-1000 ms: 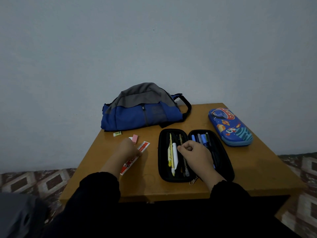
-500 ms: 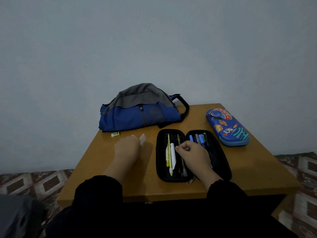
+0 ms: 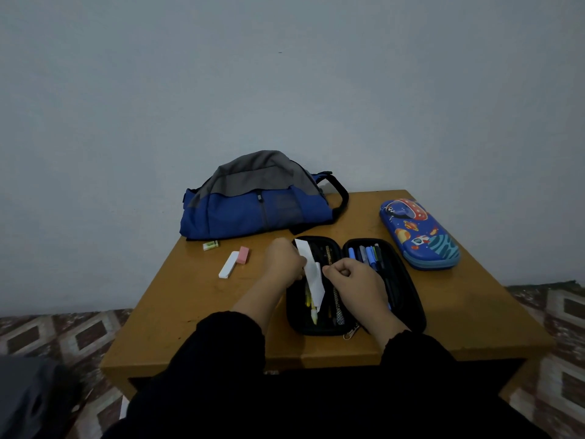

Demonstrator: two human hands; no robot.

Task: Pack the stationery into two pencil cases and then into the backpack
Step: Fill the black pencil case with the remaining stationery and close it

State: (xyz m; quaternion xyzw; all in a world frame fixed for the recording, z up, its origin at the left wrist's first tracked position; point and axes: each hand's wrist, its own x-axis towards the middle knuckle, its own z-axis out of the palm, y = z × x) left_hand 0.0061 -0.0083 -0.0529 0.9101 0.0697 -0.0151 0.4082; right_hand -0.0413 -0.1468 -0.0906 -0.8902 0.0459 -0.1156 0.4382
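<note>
On the wooden table [image 3: 474, 312] a black pencil case [image 3: 408, 299] lies open flat near the front edge, pens in both halves. The left hand [image 3: 283, 259] pinches a flat white strip [image 3: 311, 274] tilted over the case's left half; the right hand [image 3: 354, 282] rests curled over the middle of the case, though what it grips cannot be told. Left of the case lie a white eraser [image 3: 228, 264] touching a pink eraser [image 3: 243, 255], and a small green-labelled eraser [image 3: 210, 245] nearer the blue-and-grey backpack [image 3: 253, 210] at the wall edge. A closed space-print pencil case [image 3: 419, 232] sits toward the right edge, with bare wood before it.
</note>
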